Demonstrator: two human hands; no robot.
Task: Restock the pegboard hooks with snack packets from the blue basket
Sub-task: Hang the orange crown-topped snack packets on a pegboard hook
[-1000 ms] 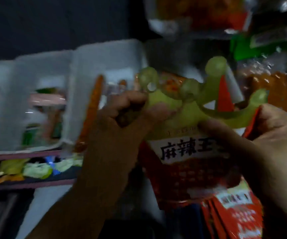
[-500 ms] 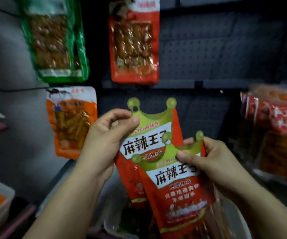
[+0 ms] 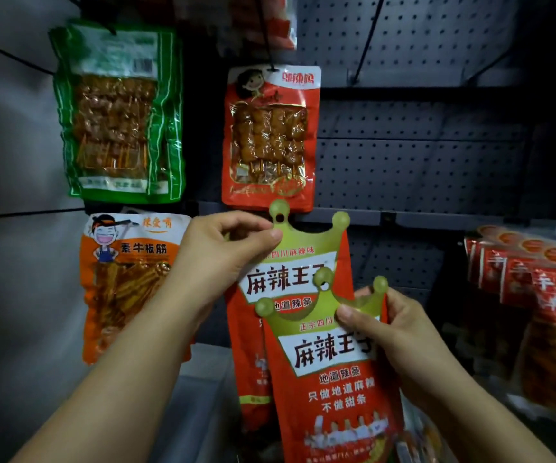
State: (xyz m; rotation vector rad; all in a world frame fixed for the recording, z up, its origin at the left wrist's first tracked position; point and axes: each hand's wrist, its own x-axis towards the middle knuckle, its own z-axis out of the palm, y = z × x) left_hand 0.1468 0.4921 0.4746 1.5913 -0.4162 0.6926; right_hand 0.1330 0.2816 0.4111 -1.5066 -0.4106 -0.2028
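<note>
My left hand (image 3: 218, 259) pinches the green crown top of a red snack packet (image 3: 290, 272) and holds it up in front of the dark pegboard (image 3: 420, 155), its hang hole just below a red skewer packet (image 3: 270, 138). My right hand (image 3: 393, 332) pinches the crown of a second identical red packet (image 3: 330, 385), lower and in front of the first. The blue basket is not in view.
A green packet (image 3: 116, 111) and an orange packet (image 3: 126, 279) hang on hooks at the left. Bare black hooks (image 3: 367, 38) stick out at the upper right. Several red packets (image 3: 537, 295) hang in a row at the right. A pale bin (image 3: 199, 389) sits below.
The view swung up from white bins to the pegboard. Both hands separated the two red packets, and my left hand has raised its packet higher toward the board.
</note>
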